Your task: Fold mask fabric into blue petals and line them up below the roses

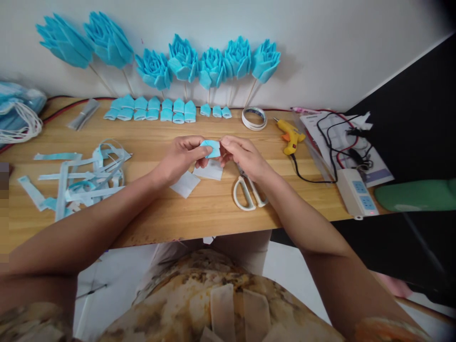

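Observation:
A small folded piece of light blue fabric is above the middle of the table. My left hand pinches it, with the thumb lying across its front. My right hand has its fingers closed together at the piece's right edge; the exact grip of those fingertips is partly hidden. Below my hands, a pale fabric square and a second pale square lie flat on the wood. Scissors with white handles rest beside them, partly covered by my right hand and forearm.
Blue fabric flowers on sticks lean along the wall. Folded blue pieces stand in rows before them. Fabric scraps lie left. Rightward are a tape roll, yellow glue gun, cables, power strip and green bottle.

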Demonstrator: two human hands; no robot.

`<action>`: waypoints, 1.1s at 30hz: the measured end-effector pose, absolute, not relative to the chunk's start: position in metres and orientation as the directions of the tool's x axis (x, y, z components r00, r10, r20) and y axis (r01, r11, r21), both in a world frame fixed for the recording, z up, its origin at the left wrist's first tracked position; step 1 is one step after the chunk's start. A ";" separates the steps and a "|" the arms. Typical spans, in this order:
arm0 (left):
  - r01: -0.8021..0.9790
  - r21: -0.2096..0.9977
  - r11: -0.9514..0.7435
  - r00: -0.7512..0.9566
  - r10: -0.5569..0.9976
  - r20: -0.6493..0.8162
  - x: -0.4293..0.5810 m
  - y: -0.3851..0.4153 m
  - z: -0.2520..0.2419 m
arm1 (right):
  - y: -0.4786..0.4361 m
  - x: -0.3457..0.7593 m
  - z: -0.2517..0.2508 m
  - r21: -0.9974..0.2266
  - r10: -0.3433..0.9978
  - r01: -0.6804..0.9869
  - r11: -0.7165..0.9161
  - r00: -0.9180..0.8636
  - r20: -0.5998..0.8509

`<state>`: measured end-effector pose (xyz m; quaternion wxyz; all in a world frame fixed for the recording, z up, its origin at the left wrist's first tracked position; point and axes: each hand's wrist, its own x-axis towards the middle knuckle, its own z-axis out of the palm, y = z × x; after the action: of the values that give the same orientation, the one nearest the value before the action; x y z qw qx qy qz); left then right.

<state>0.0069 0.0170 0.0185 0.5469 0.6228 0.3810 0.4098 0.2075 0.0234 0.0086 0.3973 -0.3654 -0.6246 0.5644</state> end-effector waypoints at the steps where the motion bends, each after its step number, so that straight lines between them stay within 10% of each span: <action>1: 0.045 0.991 -0.123 0.378 0.921 0.097 0.007 0.017 0.019 | 0.023 0.208 0.009 -0.996 0.903 0.002 0.092 -0.422 0.082; 33: 0.085 0.994 -0.073 0.335 0.941 0.040 0.011 0.015 0.019 | 0.022 0.205 0.009 -0.892 0.912 0.284 0.352 -0.321 0.257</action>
<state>0.0109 0.0153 0.0194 0.5379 0.6150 0.4173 0.3978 0.2050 0.0216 0.0093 0.4060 -0.4182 -0.7148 0.3865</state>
